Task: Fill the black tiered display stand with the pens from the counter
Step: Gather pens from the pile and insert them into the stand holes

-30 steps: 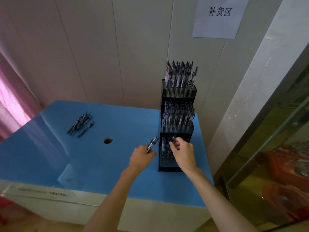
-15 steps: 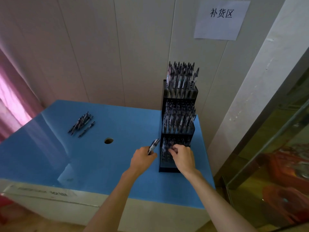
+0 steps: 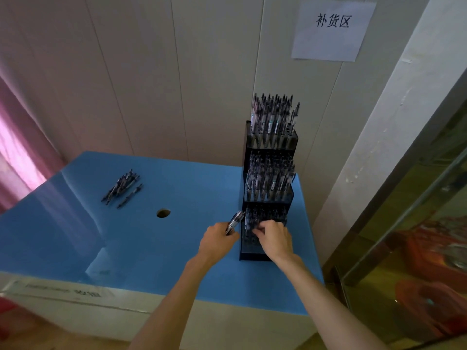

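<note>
Standing near the right edge of the blue tabletop point(image 3: 156, 243), close to the far right corner, was the black tiered display stand point(image 3: 268, 198), and its top and middle tiers looked already full of upright pens. The lowest tier point(image 3: 262, 223) was the one in work. A loose pile of pens point(image 3: 122, 186) lay well apart, toward the far left side of the tabletop, so I judged the task as mostly done but not finished.

The right hand point(image 3: 274, 236) was at the front of the lowest tier with its fingers curled among the pens there; whether it was pinching one pen or only pushing I could not tell. The left hand point(image 3: 218, 239) was just beside the stand's left wall and was clenched around a small bundle of pens point(image 3: 235, 221), their ends pointing up toward the stand.

To do this step well, I think each pen should go in upright, one at a time, into a free gap, while the bundle was kept close for feeding.

A white paper sign point(image 3: 332, 30) on the wall carried the characters 补货区. A label strip point(image 3: 63, 290) on the front edge of the tabletop had print too blurred to read.
</note>
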Demonstrator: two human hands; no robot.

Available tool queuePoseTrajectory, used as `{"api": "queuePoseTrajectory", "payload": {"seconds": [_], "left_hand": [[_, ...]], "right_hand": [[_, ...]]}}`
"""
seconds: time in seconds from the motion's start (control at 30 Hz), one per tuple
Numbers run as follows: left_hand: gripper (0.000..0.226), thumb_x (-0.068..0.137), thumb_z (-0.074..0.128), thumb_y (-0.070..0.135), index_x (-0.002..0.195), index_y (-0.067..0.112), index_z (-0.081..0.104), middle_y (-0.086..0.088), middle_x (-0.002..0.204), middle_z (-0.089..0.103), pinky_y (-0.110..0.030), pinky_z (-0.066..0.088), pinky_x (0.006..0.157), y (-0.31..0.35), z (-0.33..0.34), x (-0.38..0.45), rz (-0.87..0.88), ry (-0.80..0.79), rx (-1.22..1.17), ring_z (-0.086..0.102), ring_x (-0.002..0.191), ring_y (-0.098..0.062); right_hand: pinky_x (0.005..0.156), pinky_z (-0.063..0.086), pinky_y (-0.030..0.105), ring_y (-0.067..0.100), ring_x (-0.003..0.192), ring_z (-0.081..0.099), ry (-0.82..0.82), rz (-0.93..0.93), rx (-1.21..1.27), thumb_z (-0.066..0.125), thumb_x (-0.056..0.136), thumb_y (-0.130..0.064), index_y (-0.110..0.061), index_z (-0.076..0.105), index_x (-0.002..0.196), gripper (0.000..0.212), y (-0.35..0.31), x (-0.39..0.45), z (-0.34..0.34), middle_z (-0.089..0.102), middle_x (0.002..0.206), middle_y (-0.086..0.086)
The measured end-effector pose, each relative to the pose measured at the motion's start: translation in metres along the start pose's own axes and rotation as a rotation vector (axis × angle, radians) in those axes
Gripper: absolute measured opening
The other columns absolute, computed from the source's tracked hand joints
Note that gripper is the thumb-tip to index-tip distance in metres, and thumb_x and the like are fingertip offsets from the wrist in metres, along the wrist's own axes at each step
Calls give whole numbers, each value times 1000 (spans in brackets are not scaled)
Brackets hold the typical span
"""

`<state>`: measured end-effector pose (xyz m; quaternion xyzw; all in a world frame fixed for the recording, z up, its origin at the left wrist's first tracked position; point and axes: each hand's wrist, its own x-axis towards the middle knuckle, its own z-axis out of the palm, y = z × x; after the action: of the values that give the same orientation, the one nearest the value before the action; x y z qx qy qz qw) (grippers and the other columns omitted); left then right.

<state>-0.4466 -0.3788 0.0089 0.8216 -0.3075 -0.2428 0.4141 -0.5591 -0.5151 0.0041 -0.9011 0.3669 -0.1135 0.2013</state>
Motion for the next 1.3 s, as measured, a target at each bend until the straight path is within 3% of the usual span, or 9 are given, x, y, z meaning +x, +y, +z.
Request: {"api": "queuePoseTrajectory", "payload": {"seconds": [0.17, 0.27, 0.37, 0.5, 0.67, 0.83, 1.03, 1.17, 1.3], "left_hand": [[33, 84, 61, 17, 66, 17, 33, 0, 59, 34, -32, 25, 55, 0, 0, -1, -1, 5, -14, 28, 55, -17], [33, 84, 62, 17, 66, 17, 34, 2, 57, 34, -29, 24, 51, -1, 1, 0, -3, 20, -19, 27, 54, -16], [36, 87, 63, 19, 63, 18, 36, 5, 55, 35, -26, 24, 48, 0, 2, 1, 6, 4, -21, 28, 49, -12], [41, 88, 64, 17, 60, 18, 34, 5, 53, 34, -23, 23, 45, 5, 1, 0, 9, -36, -41, 25, 44, -9], [41, 86, 67, 19, 59, 17, 37, 4, 54, 37, -23, 24, 44, 5, 3, -3, 10, -99, -19, 27, 45, -9], [37, 86, 66, 20, 61, 17, 38, 3, 55, 39, -25, 25, 47, 5, 0, -3, 24, -65, 33, 31, 48, -12], [36, 84, 67, 22, 64, 16, 38, 0, 57, 39, -30, 28, 54, -4, -7, 0, -12, 23, 67, 33, 53, -18], [37, 85, 65, 20, 64, 17, 34, 1, 57, 35, -32, 26, 56, -8, -7, -1, -3, 37, 50, 29, 54, -18], [36, 85, 63, 20, 64, 17, 34, 1, 58, 34, -32, 27, 56, -6, -6, 1, 8, 38, 34, 29, 55, -18]], "right_hand": [[55, 46, 26, 14, 64, 62, -25, 71, -17, 70, 92, -34, -16, 74, 78, 23, 3, -5, 1, 68, 70, -4], [65, 56, 24, 6, 76, 69, -176, 55, 388, 75, 88, -27, -22, 79, 88, 7, 0, -9, -3, 75, 81, -10], [69, 56, 22, 11, 86, 71, -297, 96, 837, 74, 91, -19, -20, 75, 108, 18, -13, -15, -14, 76, 94, -3], [82, 59, 30, 14, 98, 70, -301, 111, 1001, 71, 93, -21, -24, 74, 114, 22, -18, -17, -18, 76, 105, -1], [77, 57, 26, 15, 93, 70, -285, 96, 1082, 68, 94, -16, -21, 76, 106, 14, -22, -21, -18, 76, 104, 4], [80, 59, 30, 20, 97, 73, -217, 122, 1106, 64, 97, -12, -11, 73, 105, 12, -21, -19, -16, 78, 99, 4], [80, 61, 36, 28, 85, 75, 45, 189, 1164, 61, 98, -10, -1, 66, 101, 10, -9, -6, -33, 76, 92, 13], [72, 61, 34, 21, 73, 72, 243, 94, 894, 63, 98, -15, -8, 66, 91, 9, 6, 1, -42, 73, 81, 8], [69, 58, 27, 9, 72, 67, 339, -45, 528, 65, 96, -19, -13, 63, 86, 12, 16, 0, -38, 68, 75, -5]]}}
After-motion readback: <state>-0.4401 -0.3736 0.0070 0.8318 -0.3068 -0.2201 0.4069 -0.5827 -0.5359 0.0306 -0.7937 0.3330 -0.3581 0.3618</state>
